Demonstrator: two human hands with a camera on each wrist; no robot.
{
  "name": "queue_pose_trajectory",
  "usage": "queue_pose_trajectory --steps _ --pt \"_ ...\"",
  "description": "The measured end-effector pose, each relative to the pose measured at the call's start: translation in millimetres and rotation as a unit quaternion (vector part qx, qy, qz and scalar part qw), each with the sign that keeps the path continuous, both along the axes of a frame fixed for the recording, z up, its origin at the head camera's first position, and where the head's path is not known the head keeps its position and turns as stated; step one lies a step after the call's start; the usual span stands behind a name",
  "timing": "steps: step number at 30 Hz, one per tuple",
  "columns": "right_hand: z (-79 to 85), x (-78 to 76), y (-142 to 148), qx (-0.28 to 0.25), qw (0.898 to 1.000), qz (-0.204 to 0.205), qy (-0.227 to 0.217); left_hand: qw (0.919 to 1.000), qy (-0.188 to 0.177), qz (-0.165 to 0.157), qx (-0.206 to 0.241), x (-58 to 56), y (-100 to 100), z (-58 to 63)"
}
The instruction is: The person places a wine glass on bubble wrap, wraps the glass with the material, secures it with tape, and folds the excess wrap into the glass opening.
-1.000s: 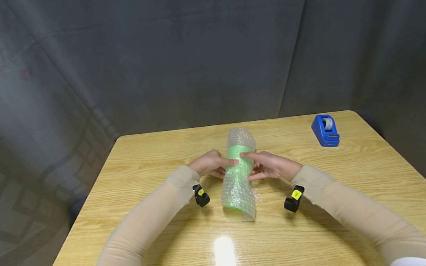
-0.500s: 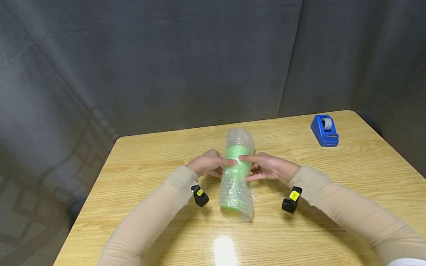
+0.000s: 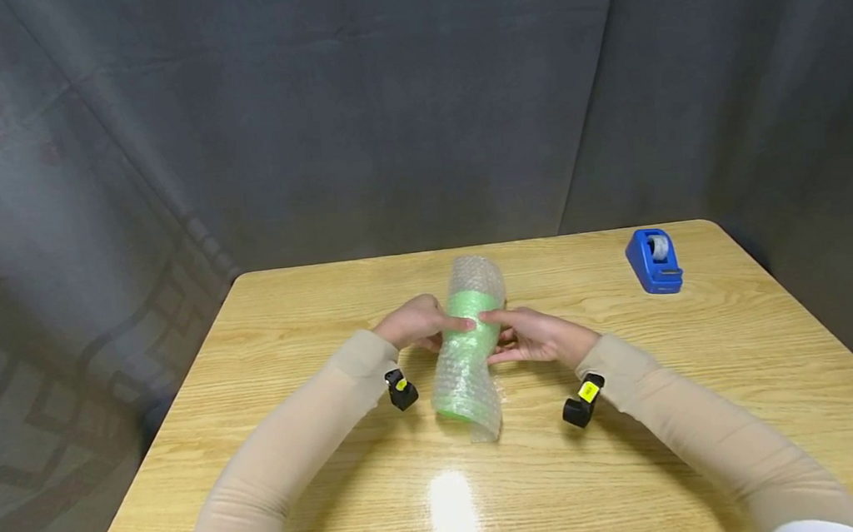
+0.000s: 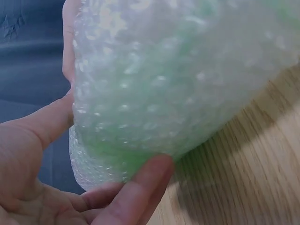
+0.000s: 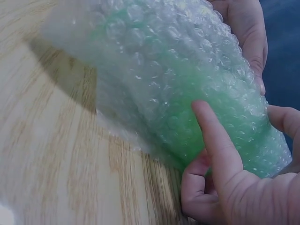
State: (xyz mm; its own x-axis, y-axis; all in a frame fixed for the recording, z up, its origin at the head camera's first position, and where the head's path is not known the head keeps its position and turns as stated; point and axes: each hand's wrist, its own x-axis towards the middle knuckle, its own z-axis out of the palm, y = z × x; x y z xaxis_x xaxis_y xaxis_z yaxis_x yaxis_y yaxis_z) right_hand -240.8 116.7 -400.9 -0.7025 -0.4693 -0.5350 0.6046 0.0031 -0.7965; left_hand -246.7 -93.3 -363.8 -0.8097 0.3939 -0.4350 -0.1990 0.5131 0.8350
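A green, roughly cylindrical object (image 3: 470, 348) lies rolled in clear bubble wrap (image 3: 475, 272) in the middle of the table, its long side running away from me. My left hand (image 3: 417, 322) grips the roll from the left, thumb on top and fingers against the side. From the right, my right hand (image 3: 541, 335) holds it too, with the thumb on top near the left thumb. In the right wrist view, one straight finger (image 5: 213, 136) presses the wrap while another is bent beneath it. Loose wrap sticks out at the near end. The object's exact kind is obscured by the wrap.
A blue tape dispenser (image 3: 654, 261) with a roll of clear tape stands at the back right of the wooden table (image 3: 309, 308). Dark grey curtains (image 3: 400, 118) hang behind the table and at its sides.
The wrapped roll has shifted slightly left, its near end most, as if turned a little between the hands. My right hand has moved slightly left with it; both hands keep their hold.
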Motion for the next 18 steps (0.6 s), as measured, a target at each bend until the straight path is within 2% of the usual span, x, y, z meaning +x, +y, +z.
queue_pose_trajectory --steps 8,13,18 --pt "-0.1 0.9 8.9 -0.013 1.0 0.018 0.001 0.9969 0.062 0.021 -0.044 6.1 13.9 -0.8" --pt "-0.1 0.8 12.5 0.001 1.0 0.026 0.011 0.9909 0.105 0.019 -0.081 8.9 21.7 -0.7" --pt "-0.2 0.9 14.1 0.008 0.999 0.029 0.016 0.9857 0.127 0.014 -0.11 11.0 25.9 1.1"
